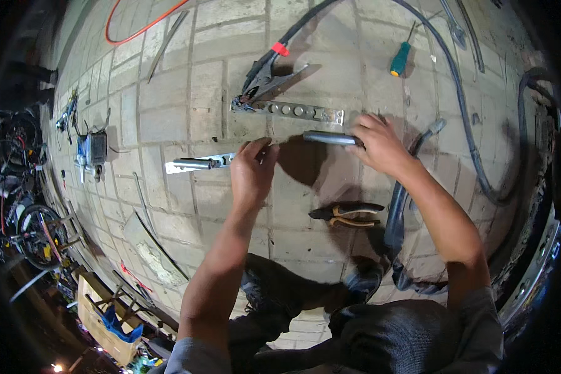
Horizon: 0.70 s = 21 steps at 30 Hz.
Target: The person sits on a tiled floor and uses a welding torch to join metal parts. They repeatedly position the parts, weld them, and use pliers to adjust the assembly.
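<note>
right fingers (369,124): clamped on bar (330,138), right end | left fingers (253,148): at perforated strip (223,159), grip unclear

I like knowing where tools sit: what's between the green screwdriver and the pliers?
In the head view, the person's right hand lies between the screwdriver and the pliers, holding a silvery bar.

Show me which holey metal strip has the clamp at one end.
The farther strip, with the clamp at its left end; the nearer strip, by the left hand, shows none.

bright paving (206,128), dark shadows, curved edges
</note>
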Motion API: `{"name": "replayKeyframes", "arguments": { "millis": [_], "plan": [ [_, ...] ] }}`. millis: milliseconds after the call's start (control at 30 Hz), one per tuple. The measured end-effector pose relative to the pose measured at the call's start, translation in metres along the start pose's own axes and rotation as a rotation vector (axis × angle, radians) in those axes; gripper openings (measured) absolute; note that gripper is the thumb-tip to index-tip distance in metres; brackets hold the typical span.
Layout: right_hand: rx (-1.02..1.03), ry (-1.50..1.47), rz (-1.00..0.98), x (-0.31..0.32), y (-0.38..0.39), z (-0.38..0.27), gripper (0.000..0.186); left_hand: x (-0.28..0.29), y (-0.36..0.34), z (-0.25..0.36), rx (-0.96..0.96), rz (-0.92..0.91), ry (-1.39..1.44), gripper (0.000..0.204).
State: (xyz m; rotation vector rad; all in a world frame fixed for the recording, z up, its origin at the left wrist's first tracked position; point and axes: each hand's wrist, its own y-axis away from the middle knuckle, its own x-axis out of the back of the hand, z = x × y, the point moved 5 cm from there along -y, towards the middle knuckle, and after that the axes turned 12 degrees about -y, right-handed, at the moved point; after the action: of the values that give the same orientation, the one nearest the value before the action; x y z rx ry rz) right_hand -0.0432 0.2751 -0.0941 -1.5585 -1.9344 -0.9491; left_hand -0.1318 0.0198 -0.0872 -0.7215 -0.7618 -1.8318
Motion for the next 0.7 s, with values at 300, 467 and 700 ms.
{"name": "replayKeyframes", "arguments": {
  "millis": [300, 467, 700],
  "plan": [
    [0.280, 0.424, -0.047, 0.039, -0.182, -0.063, 0.089, -0.042, -0.001, 0.008, 0.406, -0.189, 0.693, 0.031],
    [0.233, 0.506, -0.256, 0.032, -0.213, -0.070, 0.088, -0.041, -0.002, 0.004, 0.268, -0.193, 0.465, 0.034],
    [0.408, 0.392, 0.079, 0.089, -0.184, -0.042, 0.061, 0.032, -0.054, -0.044, 0.097, 0.168, -0.192, 0.038]
  ]
}}
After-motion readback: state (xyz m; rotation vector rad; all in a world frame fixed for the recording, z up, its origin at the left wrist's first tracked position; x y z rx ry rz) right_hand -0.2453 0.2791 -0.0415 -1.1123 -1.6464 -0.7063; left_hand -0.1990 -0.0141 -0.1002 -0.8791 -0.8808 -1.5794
